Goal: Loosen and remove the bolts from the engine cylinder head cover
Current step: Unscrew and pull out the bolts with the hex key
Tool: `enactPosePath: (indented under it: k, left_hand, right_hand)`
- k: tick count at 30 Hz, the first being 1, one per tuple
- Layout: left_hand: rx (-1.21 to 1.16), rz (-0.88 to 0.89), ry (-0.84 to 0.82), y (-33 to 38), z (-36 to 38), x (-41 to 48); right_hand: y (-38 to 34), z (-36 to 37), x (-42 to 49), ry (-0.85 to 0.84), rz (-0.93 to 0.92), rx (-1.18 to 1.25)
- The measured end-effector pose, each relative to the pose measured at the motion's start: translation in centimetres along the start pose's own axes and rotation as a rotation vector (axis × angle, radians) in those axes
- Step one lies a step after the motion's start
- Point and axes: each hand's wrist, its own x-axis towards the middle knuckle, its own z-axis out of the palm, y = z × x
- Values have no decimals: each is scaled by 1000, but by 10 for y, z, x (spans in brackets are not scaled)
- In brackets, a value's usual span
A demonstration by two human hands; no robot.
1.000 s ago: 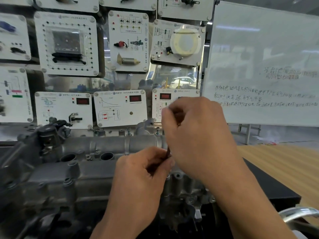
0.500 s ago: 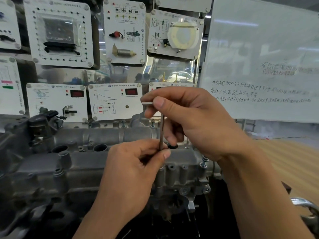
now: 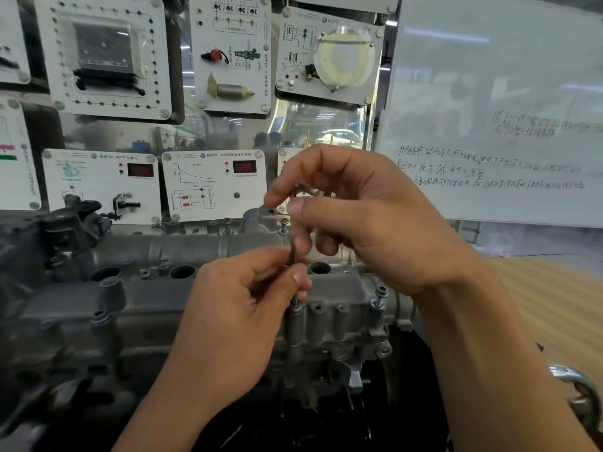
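Observation:
The grey cylinder head cover point(image 3: 156, 298) lies across the lower middle of the head view. A thin L-shaped hex key point(image 3: 292, 252) stands upright with its tip in a raised bolt point(image 3: 296, 308) on the cover's near edge. My left hand point(image 3: 241, 318) pinches the key's lower shaft between thumb and fingers. My right hand point(image 3: 355, 216) grips the key's bent top end. Another bolt point(image 3: 380, 296) sticks up to the right. Two more bolts point(image 3: 227, 224) point(image 3: 284, 224) stand raised along the far edge.
Training panels with gauges and sensors point(image 3: 212, 185) fill the wall behind the engine. A whiteboard point(image 3: 496, 112) with writing stands at the right. A wooden tabletop point(image 3: 554, 305) lies to the right, and a chrome ring point(image 3: 584, 396) sits at the lower right edge.
My right hand has turned the top of the hex key, its fingers shifting around the short arm. The bolt under the key stands higher. My left hand stays on the shaft.

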Motion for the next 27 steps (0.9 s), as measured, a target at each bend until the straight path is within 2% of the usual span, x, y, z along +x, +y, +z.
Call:
enactPosePath:
  k: [5, 11, 16, 21, 23, 27]
  left_hand:
    - [5, -2, 21, 0, 3, 0]
    - [70, 24, 17, 2, 2, -1]
    - [57, -1, 21, 3, 2, -1]
    - [38, -16, 19, 4, 2, -2]
    - [46, -13, 11, 5, 2, -2]
    - [61, 0, 5, 5, 2, -2]
  right_hand:
    - [2, -9, 0, 37, 29, 155]
    - [12, 8, 8, 111, 195, 563]
    - [9, 21, 12, 287, 260, 323]
    - [6, 27, 9, 425, 86, -85]
    - [6, 26, 8, 388, 27, -88]
    - [6, 17, 7, 149, 36, 101]
